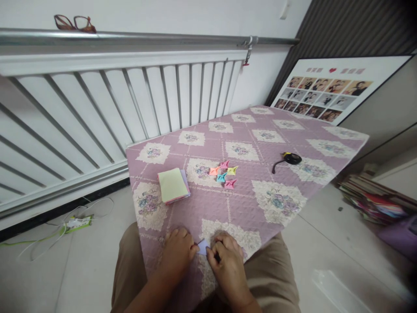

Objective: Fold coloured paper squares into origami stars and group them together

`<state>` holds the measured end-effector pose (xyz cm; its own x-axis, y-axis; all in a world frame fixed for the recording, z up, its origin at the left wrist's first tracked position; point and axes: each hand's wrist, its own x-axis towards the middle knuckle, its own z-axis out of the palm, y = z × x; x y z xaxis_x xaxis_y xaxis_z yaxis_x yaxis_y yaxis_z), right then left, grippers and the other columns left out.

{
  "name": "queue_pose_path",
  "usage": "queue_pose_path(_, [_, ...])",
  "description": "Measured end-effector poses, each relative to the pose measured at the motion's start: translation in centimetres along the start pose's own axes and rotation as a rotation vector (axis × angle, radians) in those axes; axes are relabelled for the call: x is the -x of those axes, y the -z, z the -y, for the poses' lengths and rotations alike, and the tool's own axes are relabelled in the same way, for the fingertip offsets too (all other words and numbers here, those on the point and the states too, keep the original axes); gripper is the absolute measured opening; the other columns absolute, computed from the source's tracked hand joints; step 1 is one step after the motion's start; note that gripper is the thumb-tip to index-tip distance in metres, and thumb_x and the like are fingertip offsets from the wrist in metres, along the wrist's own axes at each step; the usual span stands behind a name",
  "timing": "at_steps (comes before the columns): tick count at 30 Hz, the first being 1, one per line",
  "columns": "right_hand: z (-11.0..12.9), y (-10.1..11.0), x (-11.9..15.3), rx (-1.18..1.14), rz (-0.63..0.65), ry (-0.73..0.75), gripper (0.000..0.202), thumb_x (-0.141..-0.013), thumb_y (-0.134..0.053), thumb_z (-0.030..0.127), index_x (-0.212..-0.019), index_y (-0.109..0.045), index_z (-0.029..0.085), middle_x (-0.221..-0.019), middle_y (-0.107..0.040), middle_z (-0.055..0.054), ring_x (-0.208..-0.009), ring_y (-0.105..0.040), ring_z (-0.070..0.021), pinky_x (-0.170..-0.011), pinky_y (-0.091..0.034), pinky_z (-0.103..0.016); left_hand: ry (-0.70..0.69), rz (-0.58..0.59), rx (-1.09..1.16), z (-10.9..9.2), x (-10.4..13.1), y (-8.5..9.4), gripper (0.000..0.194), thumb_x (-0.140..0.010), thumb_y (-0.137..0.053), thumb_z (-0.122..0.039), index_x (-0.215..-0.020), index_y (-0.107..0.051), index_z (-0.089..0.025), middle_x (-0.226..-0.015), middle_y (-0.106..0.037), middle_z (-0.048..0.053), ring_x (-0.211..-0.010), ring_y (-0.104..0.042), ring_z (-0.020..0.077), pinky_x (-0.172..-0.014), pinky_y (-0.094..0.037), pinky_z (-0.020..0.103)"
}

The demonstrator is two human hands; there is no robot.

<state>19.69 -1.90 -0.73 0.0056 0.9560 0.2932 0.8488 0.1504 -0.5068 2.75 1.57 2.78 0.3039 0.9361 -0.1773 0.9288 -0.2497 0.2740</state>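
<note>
Floral tablecloth (243, 208) beside white radiator (169, 87)

Floral-covered table (244, 208), paper stack (173, 185), five folded papers (221, 177), black tape measure (292, 158)

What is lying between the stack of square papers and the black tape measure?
Five small folded papers: two pink, one orange, one yellow, one blue. The head view shows them between the stack and the tape measure.
</note>
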Motion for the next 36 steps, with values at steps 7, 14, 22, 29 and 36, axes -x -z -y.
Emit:
queue_pose_path(7, [0.1,0.4,0.3,0.02,0.009,0.033,0.012,-0.079,-0.067,0.014,-0.077,-0.06,0.023,-0.098,-0.065,-0.004,-0.097,-0.057,-0.0268,-0.081,-0.04,-0.04,-0.211,-0.19,0.009,1.0,0.3,-2.2,0.005,-0.093,-0.059,-0.024,-0.091,-0.064,-0.022,-0.093,-0.063,0.001,-0.09,-0.053,0.0218,-0.082,-0.034,0.038])
queue_pose_path(14, [-0.8,0.1,0.3,-0.029,-0.034,0.121,0.01,-0.087,-0.057,0.016,-0.083,-0.061,0.024,-0.099,-0.066,-0.005,-0.101,-0.059,-0.0268,-0.083,-0.044,-0.042,-0.623,-0.186,-0.168,1.4,-0.1,-1.5,0.017,-0.099,-0.051,-0.028,-0.113,-0.058,-0.027,-0.096,-0.062,0.0,-0.09,-0.051,0.0193,-0.08,-0.031,0.036])
queue_pose_path(22, [-2.4,0.9,2.1,-0.018,-0.114,0.301,0.02,-0.094,-0.049,0.02,-0.108,-0.062,0.024,-0.1,-0.069,-0.005,-0.096,-0.064,-0.0219,-0.086,-0.049,-0.039,-0.629,-0.139,-0.172,1.5,-0.2,-1.4,0.019,-0.099,-0.049,-0.029,-0.116,-0.057,-0.027,-0.098,-0.064,0.001,-0.088,-0.052,0.0194,-0.079,-0.031,0.036])
queue_pose_path(29, [-2.1,0.6,3.3,0.153,-0.064,0.37,0.03,-0.09,-0.047,0.015,-0.113,-0.063,0.025,-0.103,-0.071,-0.004,-0.1,-0.063,-0.0224,-0.089,-0.047,-0.039,-0.612,-0.129,-0.156,1.6,0.2,-1.3,0.021,-0.101,-0.046,-0.028,-0.119,-0.056,-0.027,-0.1,-0.065,0.001,-0.092,-0.055,0.0189,-0.082,-0.031,0.036])
queue_pose_path(36, [-2.6,0.8,3.2,0.19,-0.055,0.416,0.034,-0.086,-0.049,0.011,-0.114,-0.063,0.025,-0.102,-0.071,-0.003,-0.099,-0.063,-0.0205,-0.092,-0.043,-0.037,-0.649,-0.187,-0.161,2.2,1.0,-1.9,0.025,-0.101,-0.045,-0.03,-0.125,-0.053,-0.03,-0.109,-0.064,0.001,-0.096,-0.055,0.0192,-0.086,-0.031,0.037])
